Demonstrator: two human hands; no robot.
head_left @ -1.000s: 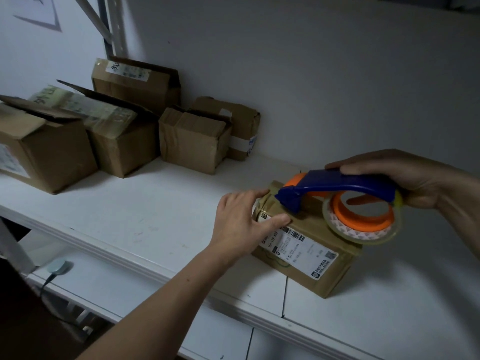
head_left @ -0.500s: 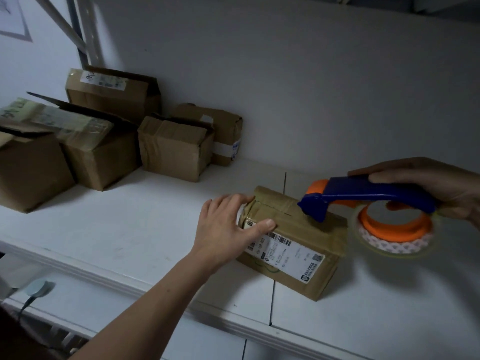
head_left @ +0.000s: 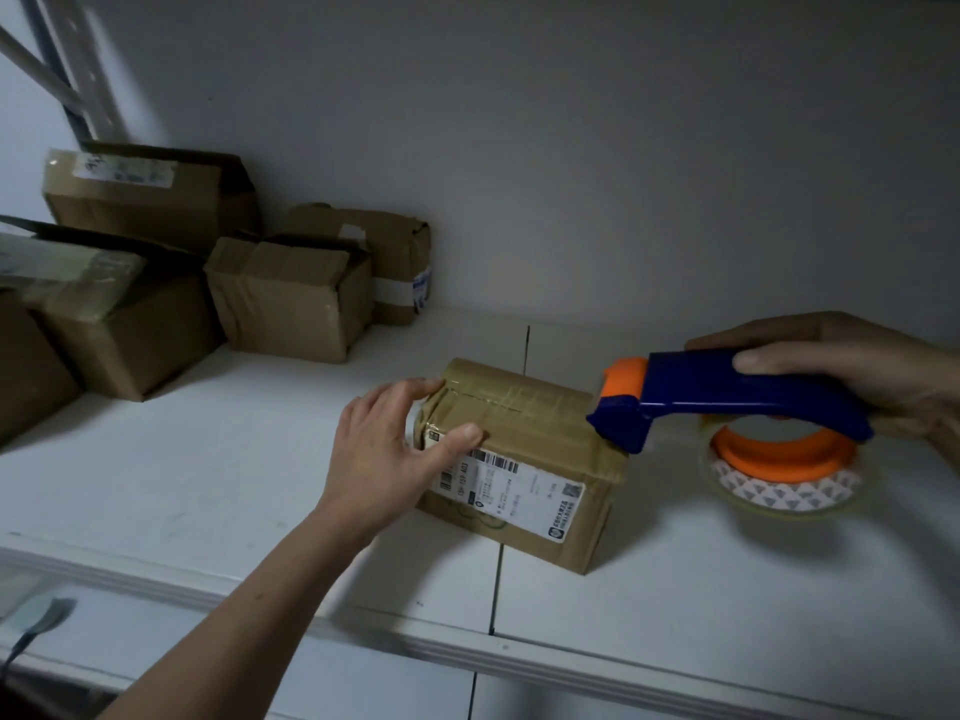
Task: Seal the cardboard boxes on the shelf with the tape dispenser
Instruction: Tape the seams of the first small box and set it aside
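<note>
- While lying on the shelf (head_left: pixel 208 485), the cardboard box (head_left: pixel 540 423) is being gripped at its left end by the left hand (head_left: pixel 387 459), fingers curling round it.
- The right hand (head_left: pixel 852 371) is clutching the tape dispenser (head_left: pixel 727 394), whose nose is sitting at the box's top right edge.

A plain white wall (head_left: pixel 571 148) backs the white shelf (head_left: pixel 197 459), and both look grey in the dim light. The shelf is built of panels butted together, with a thin dark seam (head_left: pixel 528 345) running front to back. A rounded lip (head_left: pixel 623 665) edges its front. At the far left stands a pale metal upright (head_left: pixel 93 85), crossed by a slanted brace (head_left: pixel 31 62).
</note>
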